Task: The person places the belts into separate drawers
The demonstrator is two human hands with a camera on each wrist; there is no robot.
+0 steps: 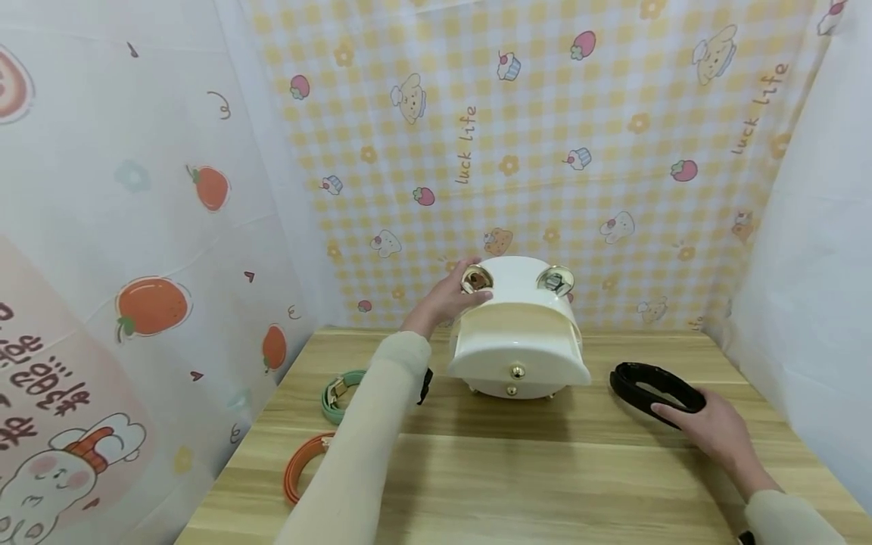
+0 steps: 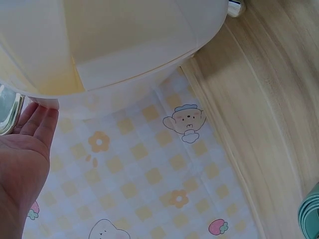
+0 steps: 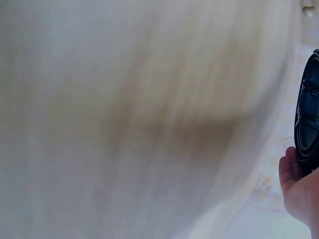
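A white rounded drawer box (image 1: 524,276) with two round gold-rimmed eyes on top stands on the table in the head view. Its upper drawer (image 1: 519,362) with a gold knob is pulled out toward me. My left hand (image 1: 446,297) holds the box at its top left, thumb in front by the gold eye. In the left wrist view, the fingers (image 2: 42,124) reach behind the box. On the right, my right hand (image 1: 715,428) grips a coiled black belt (image 1: 630,387), thumb over its near end. The right wrist view shows the belt's loops only at the edge.
A coiled green belt (image 1: 332,412) and a coiled orange belt (image 1: 293,469) lie on the left of the wooden table (image 1: 504,484), partly behind my left sleeve. A checked cloth (image 1: 545,113) hangs behind the table, with white cloths on both sides.
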